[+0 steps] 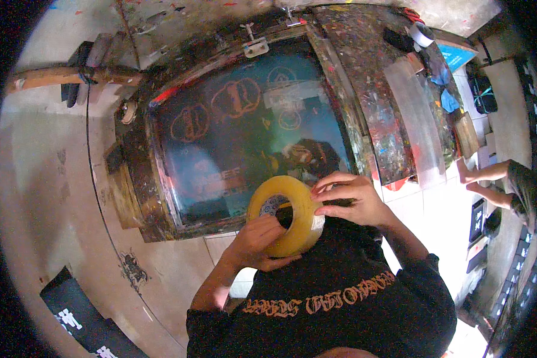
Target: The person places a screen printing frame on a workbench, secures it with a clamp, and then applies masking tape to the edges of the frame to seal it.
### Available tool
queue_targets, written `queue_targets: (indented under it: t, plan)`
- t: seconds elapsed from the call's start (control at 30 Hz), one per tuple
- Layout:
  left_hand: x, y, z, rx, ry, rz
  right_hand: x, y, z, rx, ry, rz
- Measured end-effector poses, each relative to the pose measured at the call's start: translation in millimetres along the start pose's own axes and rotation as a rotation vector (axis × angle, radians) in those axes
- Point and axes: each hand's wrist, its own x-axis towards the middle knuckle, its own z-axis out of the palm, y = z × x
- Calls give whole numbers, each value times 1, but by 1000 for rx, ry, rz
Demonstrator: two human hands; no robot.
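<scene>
A wide roll of yellowish clear packing tape (306, 234) is held up in front of my chest, tilted so that its hollow core shows. My left hand (258, 241) grips it from the lower left, fingers reaching into the core and thumb along the underside. Bent fingers of my right hand (357, 200) press on the roll's outer right face; whether they pinch a loose tape end cannot be made out. Just beyond the roll lies a framed printing screen (215, 158) with a dark blue-green mesh, bearing several round emblems and letter shapes.
A metal clamp (255, 46) sits at the screen's far edge. On the paint-stained bench at right lie a long translucent strip (414, 122), a silver tape roll (422, 34) and blue scraps (449, 100). Another person's legs (489, 182) show at far right. Dark printed cloth (86, 313) is at lower left.
</scene>
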Motion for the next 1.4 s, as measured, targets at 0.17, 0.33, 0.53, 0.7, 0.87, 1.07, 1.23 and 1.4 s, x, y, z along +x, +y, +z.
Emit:
queue_targets:
  t: [0.17,0.33,0.53,0.7,0.87,1.07,1.23,1.4]
  plan:
    - [6,1,1,26,-23,2,-4,-11,1,-315,129,-255]
    - [8,5,6,73,-22,-35,-10,-36,6,-376,164,46]
    - [10,6,6,99,-129,-89,-5,-44,-5,-407,121,91]
    - [9,5,5,52,-73,-51,-11,-40,-21,-427,-37,-213]
    - [16,9,-4,2,-49,-21,-13,-37,-24,-629,-66,-307]
    - [12,4,0,84,-121,-11,-11,-42,-28,-635,-86,-326]
    - [19,12,-1,6,-59,-23,-12,-38,-32,-692,-66,-413]
    - [26,15,-4,0,-75,-5,-10,-53,-42,-907,-239,-418]
